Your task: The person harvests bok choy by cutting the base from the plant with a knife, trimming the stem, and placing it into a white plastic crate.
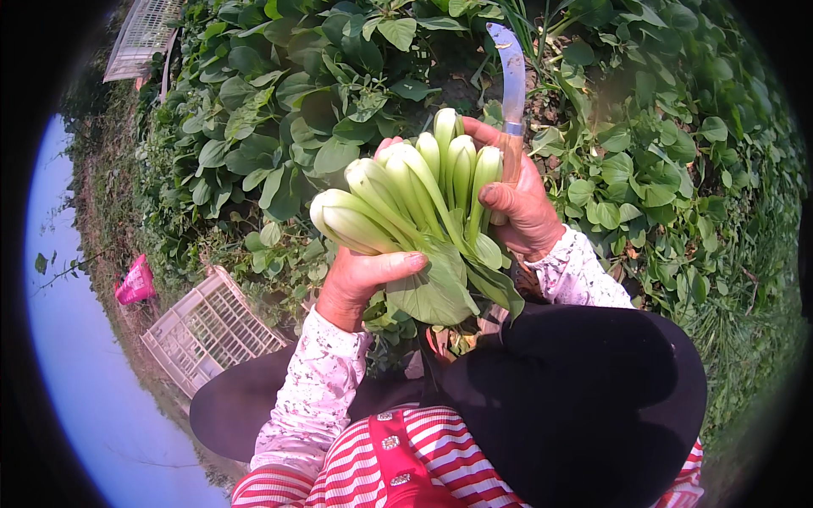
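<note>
A bunch of cut bok choy (pixel 406 197), several heads with pale green stalks, is gathered in front of me with its cut ends pointing away and its leaves hanging towards my lap. My left hand (pixel 362 270) grips the bunch from the left, thumb across the leaves and the other fingers mostly hidden behind the stalks. On the right side my right hand (pixel 524 206) steadies the stalks and also holds a knife by its wooden handle (pixel 511 159). The knife's curved steel blade (pixel 513 79) points up and away, with bits of dirt near its tip.
Leafy green plants (pixel 279 114) grow thickly ahead and to the right (pixel 622 184), with bare soil (pixel 454 95) between. A pale plastic crate (pixel 213 330) lies at my left by my knee; another crate (pixel 143 38) stands at far left. Beyond is a pink bag (pixel 135 280).
</note>
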Motion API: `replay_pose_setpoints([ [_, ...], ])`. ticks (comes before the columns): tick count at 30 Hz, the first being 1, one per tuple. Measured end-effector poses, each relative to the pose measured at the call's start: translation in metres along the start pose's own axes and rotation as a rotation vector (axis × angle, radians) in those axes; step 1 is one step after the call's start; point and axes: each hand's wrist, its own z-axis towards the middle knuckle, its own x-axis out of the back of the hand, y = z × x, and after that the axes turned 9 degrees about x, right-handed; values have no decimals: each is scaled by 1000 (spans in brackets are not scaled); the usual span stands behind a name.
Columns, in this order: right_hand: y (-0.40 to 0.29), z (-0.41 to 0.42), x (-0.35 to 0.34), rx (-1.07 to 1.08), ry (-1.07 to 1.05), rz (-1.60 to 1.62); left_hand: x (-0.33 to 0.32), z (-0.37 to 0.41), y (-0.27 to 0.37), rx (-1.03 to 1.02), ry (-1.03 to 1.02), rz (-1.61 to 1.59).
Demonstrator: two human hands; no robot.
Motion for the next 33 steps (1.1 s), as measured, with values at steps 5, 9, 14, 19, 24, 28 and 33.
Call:
replay_pose_setpoints([
  [5, 13, -1, -9, 74, 44, -100, -4, 26, -20, -129, -57, 179],
  [9, 9, 6, -18, 67, 145, -360, -5, 43, -20, -42, 57, 177],
  [14, 5, 30, 5, 114, 106, -460, -7, 48, 2, 56, 179, 162],
  [19, -38, 19, 44, 294, 284, -566, 28, 42, 73, -10, 249, 62],
  [24, -9, -45, 85, -176, 43, -1436, 11, 40, 77, 126, 80, 996],
  [28, 17, -60, 82, -564, -119, -1525, 11, 34, -11, 285, -305, 1249],
  [33, 23, -61, 85, -713, -296, -1702, 18, 15, -57, 484, -381, 1801],
])
